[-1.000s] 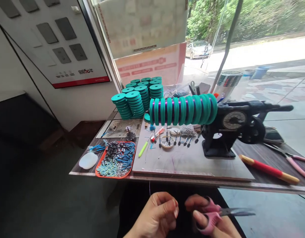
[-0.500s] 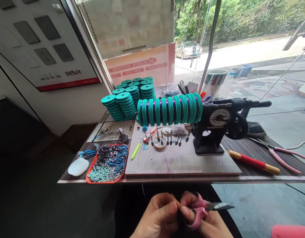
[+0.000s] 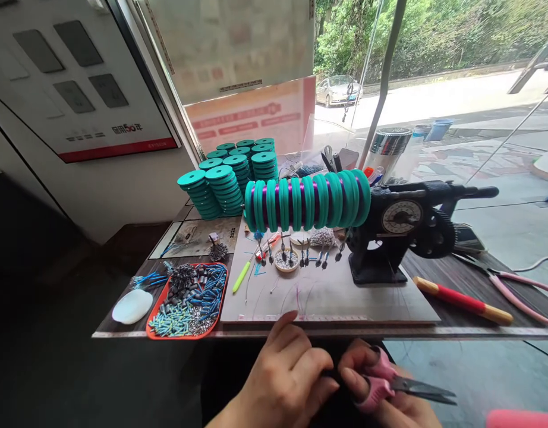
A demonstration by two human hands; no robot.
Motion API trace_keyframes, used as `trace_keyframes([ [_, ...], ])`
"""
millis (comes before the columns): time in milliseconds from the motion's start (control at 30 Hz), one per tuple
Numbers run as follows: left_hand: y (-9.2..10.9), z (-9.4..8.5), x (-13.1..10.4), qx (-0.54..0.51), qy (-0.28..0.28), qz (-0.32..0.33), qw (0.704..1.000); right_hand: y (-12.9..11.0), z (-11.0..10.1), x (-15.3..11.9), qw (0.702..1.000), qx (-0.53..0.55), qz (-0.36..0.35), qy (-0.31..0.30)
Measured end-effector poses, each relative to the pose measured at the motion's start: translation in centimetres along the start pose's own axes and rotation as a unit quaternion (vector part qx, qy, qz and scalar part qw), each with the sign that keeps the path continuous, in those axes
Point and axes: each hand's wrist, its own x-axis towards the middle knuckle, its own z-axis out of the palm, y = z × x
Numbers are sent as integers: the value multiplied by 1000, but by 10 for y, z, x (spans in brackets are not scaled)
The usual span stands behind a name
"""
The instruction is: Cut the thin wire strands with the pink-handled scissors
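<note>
The right hand (image 3: 385, 389) is down low, just in front of the table edge (image 3: 301, 333); its fingers are through the pink loops of the small scissors (image 3: 403, 389) and curled tight on them. The dark blades point out to the right and look closed, but they are thin and I cannot be sure. The left hand (image 3: 287, 377) sits just left of the scissors; its thumb and first fingers are pinched together close to the right hand's fingertips. What they pinch is too small to see; it may be a thin thread, but I cannot tell.

The two hands almost touch, so a snip could nick a left fingertip if the blades swing that way; a thread that thin could also slip out of the pinch and get lost on the dark lap.

Past the table edge lies the pale work board (image 3: 327, 297); little hooks and weights (image 3: 301, 257) sit on it. Left of the board is the orange tray (image 3: 187, 300), full of tiny beads and close to the edge; a bump from an elbow could tip it and spill them. Behind the board stands the black winder (image 3: 399, 232) with its row of green spools (image 3: 307, 201); more green spools (image 3: 232, 175) are stacked behind it to the left.
</note>
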Motion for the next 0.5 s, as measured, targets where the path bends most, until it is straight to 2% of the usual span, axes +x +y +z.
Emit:
trace_keyframes([
  [167, -3, -1, 5, -38, -41, -17, 998, 0, -5, 6, 995, -80, -57, -4],
  [367, -9, 1, 11, -51, -30, -45, 997, -5, -1, 13, 977, -174, -113, 46],
  [500, -17, 5, 14, 3, -23, -60, 998, -1, 2, 19, 958, -214, -175, 74],
])
